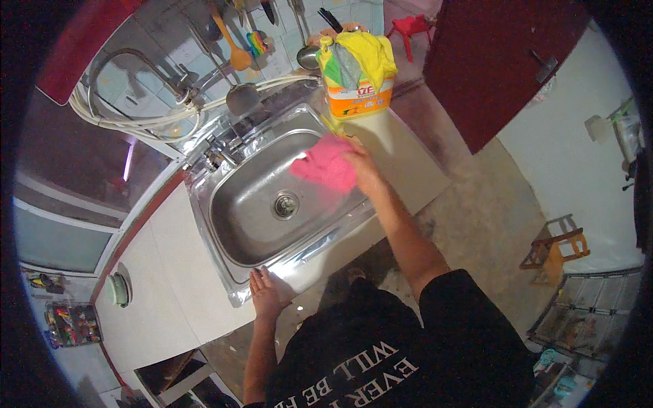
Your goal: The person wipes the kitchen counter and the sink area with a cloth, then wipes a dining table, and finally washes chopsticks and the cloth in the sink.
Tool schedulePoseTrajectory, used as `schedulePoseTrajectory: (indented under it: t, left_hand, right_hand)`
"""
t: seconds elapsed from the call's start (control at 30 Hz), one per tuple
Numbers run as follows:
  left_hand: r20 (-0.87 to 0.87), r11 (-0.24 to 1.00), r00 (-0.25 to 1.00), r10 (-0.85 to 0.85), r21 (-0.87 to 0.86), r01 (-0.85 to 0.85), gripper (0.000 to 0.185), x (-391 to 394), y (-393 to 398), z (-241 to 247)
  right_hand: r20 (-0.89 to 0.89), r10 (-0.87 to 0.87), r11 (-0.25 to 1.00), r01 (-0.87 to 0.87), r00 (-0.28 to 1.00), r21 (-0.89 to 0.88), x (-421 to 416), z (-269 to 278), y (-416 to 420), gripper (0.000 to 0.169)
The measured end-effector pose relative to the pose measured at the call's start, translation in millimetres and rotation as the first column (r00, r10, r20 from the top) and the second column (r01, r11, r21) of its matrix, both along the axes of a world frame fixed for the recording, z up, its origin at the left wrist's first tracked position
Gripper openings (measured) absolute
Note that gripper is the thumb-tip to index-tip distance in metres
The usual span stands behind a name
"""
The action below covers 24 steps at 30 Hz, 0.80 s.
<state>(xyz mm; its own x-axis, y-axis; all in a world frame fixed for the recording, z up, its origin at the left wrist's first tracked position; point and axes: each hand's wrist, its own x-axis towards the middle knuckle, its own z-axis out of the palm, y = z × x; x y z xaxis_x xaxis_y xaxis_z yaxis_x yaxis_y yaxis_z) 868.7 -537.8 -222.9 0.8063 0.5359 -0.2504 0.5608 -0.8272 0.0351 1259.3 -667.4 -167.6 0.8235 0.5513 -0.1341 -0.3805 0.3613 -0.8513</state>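
Observation:
My right hand (361, 166) grips a pink cloth (326, 162) over the right end of a stainless steel sink (250, 219). Both hand and cloth are slightly blurred. The cloth hides part of the sink's right rim. Near the middle of the basin floor is a round drain strainer (285, 205). My left hand (266, 293) rests flat on the sink's front edge, holding nothing, at the near left corner. A metal faucet (224, 153) stands at the basin's back left.
A detergent jug (359, 99) with yellow and grey cloths (367, 56) draped over it stands behind right. Utensils, including a spatula (243, 99) and ladle (308, 57), hang along the tiled wall. A green bowl (118, 289) sits on the left counter (168, 275). White hoses (137, 122) loop behind the faucet.

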Motion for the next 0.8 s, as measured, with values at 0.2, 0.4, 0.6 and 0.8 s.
schedulePoseTrajectory:
  t: [0.2,0.4,0.6,0.8]
  left_hand:
    - [-0.040,0.990,0.996,-0.080,0.114,0.084,0.126,-11,10,-26]
    - [-0.026,0.994,0.994,-0.107,0.036,0.108,0.121,-9,9,-14]
    - [-0.098,0.996,0.991,-0.094,-0.007,0.094,0.118,5,4,7]
    - [-0.002,0.999,0.999,-0.034,-0.016,0.034,0.110,-1,1,8]
  right_hand:
    - [0.717,-0.031,0.816,0.432,0.696,-0.385,64,10,-36,0.042]
    - [0.673,0.629,0.282,0.693,0.389,-0.664,72,-69,-22,0.050]
    - [0.720,0.571,0.326,0.696,0.395,-0.640,110,-121,-53,0.051]
    - [0.662,0.544,0.037,0.773,0.516,-0.633,76,-107,-123,0.053]
